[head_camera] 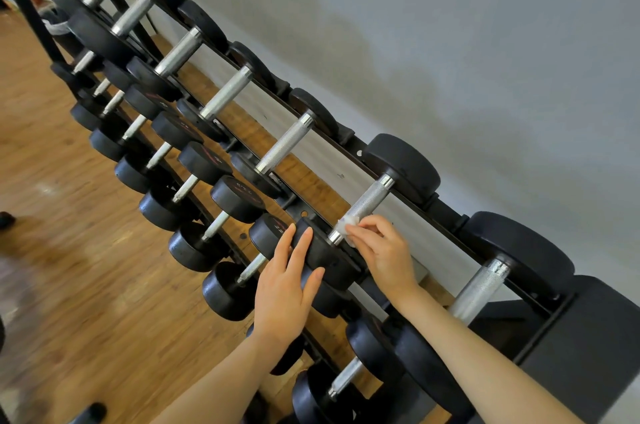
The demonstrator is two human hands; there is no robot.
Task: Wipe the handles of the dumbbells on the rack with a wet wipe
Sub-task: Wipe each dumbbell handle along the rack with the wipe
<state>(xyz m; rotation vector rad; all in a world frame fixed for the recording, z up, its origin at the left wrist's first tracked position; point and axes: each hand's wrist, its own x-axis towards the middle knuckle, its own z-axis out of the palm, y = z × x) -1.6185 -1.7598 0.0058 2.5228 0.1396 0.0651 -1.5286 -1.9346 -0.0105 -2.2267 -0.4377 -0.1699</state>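
We see from one head-worn camera, tilted, looking forward and down, close over the dumbbell rack (194,101) beside the wall (450,43).

Dumbbell heads (403,164) were black; handles (367,202) silver, knurled; wipe (348,223) white; floor (69,181) brown wood-grain; wall (450,43) grey.

You are looking at a bright, evenly lit frame, tilted hard by the wide-angle lens. A soft, wavy shadow lies on the pale grey wall (450,25) across the upper right. The knurled silver metal dumbbell handles (287,143) catch mild glare. The brown wooden plank floor (52,268) smears into blur at lower left (the edges bend there too), while the centre stays sharp.
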